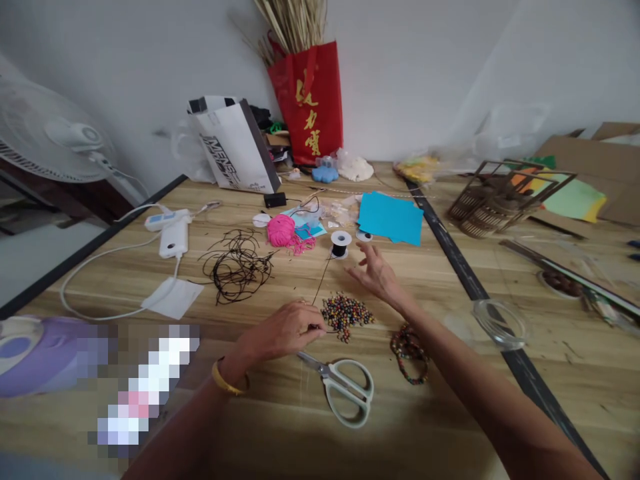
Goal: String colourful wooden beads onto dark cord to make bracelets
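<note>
My left hand (287,328) is closed in a pinch on a black cord (323,280). That cord runs from the hand up to a white spool (341,239) wound with black, standing upright. Just right of the spool, my right hand (375,272) is open, its fingers apart and holding nothing. Loose multicoloured beads (346,313) lie in a pile between the two hands. Below the left hand rest scissors (345,387) with pale handles. A strung bead loop (411,357) lies beside my right forearm.
Tangled black cord (237,270) lies left, with pink yarn (281,230) and blue sheets (393,219) farther back. A power strip (174,237) trails a white cable. Woven baskets (493,203) and a tape roll (500,323) sit right. Behind stand a white bag (233,143) and red bag (325,100).
</note>
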